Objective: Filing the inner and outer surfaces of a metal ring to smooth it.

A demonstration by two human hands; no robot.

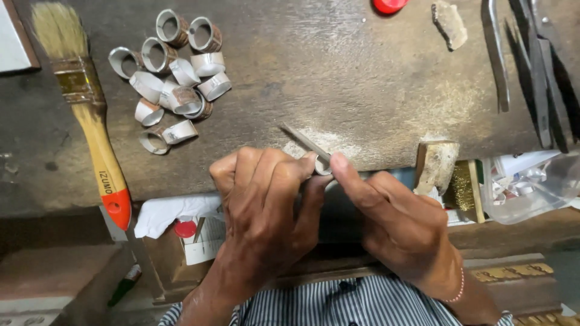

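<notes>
A paintbrush (84,108) with a wooden handle lies at the left of the worktop (362,78); beside it sits a heap of metal rings (172,78); at the near edge the left hand (266,211) pinches a small ring (322,166) in closed fingers; the right hand (399,223) grips a thin file (305,143) laid across that ring; metal tools (531,66) lie far right.

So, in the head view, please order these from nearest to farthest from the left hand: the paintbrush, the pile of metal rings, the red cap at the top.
1. Pile of metal rings: up and to the left of the left hand, on the bench.
2. Paintbrush: farther left, near the bench edge.
3. Red cap: far up, at the top edge, to the right.
</notes>
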